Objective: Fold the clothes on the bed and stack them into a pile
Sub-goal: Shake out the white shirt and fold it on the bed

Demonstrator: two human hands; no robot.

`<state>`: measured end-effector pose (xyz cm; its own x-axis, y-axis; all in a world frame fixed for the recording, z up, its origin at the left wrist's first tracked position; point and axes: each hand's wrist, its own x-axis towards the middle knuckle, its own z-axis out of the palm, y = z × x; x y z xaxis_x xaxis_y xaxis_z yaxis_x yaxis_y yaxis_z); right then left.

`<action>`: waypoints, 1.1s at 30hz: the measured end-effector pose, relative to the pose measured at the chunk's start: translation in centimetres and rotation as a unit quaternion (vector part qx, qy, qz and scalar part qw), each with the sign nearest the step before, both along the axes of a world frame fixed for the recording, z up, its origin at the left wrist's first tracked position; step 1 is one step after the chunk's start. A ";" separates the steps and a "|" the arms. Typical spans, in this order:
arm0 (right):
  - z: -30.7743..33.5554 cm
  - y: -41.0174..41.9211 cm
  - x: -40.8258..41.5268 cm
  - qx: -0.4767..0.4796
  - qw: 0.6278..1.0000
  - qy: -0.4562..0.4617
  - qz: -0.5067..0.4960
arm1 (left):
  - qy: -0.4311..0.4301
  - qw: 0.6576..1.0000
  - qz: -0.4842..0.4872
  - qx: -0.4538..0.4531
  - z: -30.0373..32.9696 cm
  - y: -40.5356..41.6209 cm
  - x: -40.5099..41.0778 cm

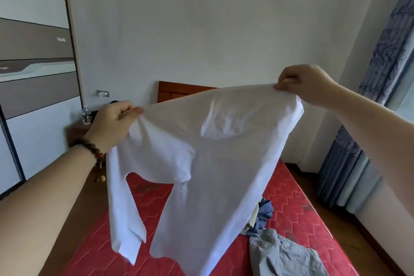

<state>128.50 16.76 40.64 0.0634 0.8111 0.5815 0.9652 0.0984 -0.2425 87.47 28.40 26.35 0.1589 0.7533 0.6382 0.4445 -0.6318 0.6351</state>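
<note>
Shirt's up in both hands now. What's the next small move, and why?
Probably lower the white shirt flat onto the bare red bed. Left hand and right hand pinch its top edge, it hangs in the air with a sleeve dangling, and folding needs a surface.

a plain white plaster wall (201, 18) fills the back of the room. against it stands a reddish-brown wooden headboard (174, 92). to the left is a tall wardrobe with grey and white sliding panels (33, 51), with a low dark wooden bedside table (77, 132) beside it. blue patterned curtains (385, 36) hang on the right, daylight coming past them. brown wooden flooring (331, 213) runs beside the bed
</note>
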 end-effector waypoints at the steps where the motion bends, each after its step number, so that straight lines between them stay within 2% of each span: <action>1: -0.8 0.0 0.1 0.031 0.999 -0.002 -0.033 | 0.030 0.999 -0.008 0.012 -1.0 0.2 0.1; 3: -4.0 -0.2 -0.3 -0.026 0.991 -0.095 -0.095 | 0.149 0.989 -0.022 -0.006 -3.7 -0.1 0.4; 5: -7.4 -0.9 -0.5 -0.109 0.972 -0.169 -0.118 | 0.196 0.980 -0.031 -0.030 -5.8 -0.4 0.2; 9: -10.0 -2.9 -1.0 -0.004 0.982 -0.165 -0.094 | 0.178 0.983 -0.039 -0.009 -6.8 -1.9 -2.0; 13: -10.6 -4.6 -3.4 0.037 0.984 -0.150 -0.086 | 0.133 0.991 -0.012 0.007 -6.9 -5.2 -3.1; 16: -11.3 -6.8 -5.0 0.058 0.980 -0.167 -0.093 | 0.070 0.997 0.016 -0.029 -7.9 -7.7 -3.0; 20: -13.2 -11.4 -5.0 0.077 0.970 -0.227 -0.050 | 0.026 0.996 0.037 -0.075 -9.8 -11.9 -2.9; 27: -18.3 -18.7 -3.9 0.056 0.962 -0.265 -0.022 | 0.121 0.983 0.135 -0.013 -13.4 -22.6 -3.2; 33: -20.1 -18.8 -3.8 0.034 0.960 -0.277 -0.016 | 0.175 0.967 0.185 0.007 -16.0 -25.7 -3.6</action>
